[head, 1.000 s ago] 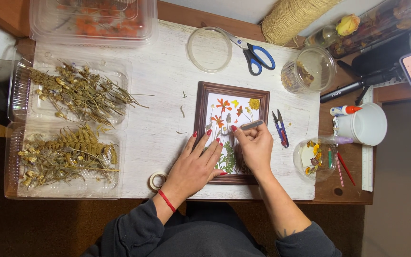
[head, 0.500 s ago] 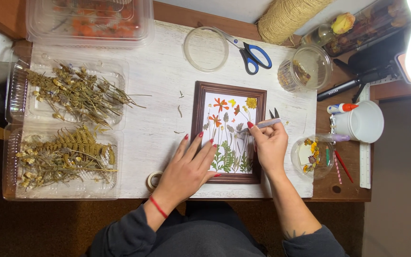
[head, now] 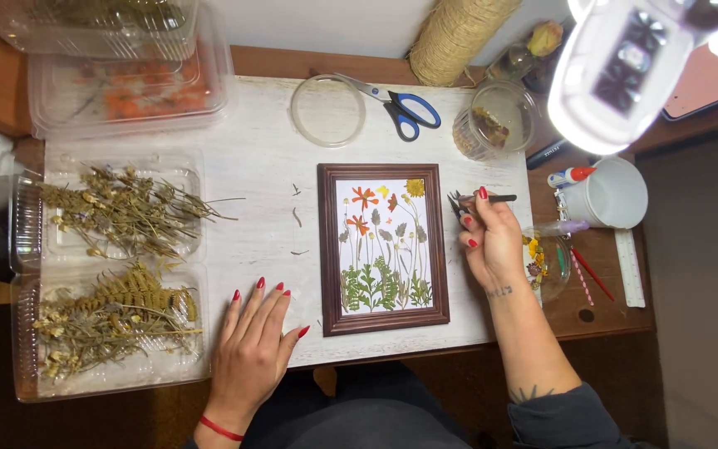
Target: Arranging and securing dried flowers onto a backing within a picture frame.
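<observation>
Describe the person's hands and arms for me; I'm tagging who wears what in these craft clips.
Both the left hand and the right hand have long red-painted nails. A thin red bracelet circles the left wrist. The right forearm is bare, with a small dark tattoo near the wrist and another by the pushed-up dark grey sleeve.

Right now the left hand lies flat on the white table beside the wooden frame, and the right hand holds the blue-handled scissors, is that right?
Not quite. The head view shows the right hand holding slim dark tweezers, not the blue-handled scissors, which lie untouched at the table's far edge. The left hand does lie flat on the white table beside the wooden frame.
</observation>
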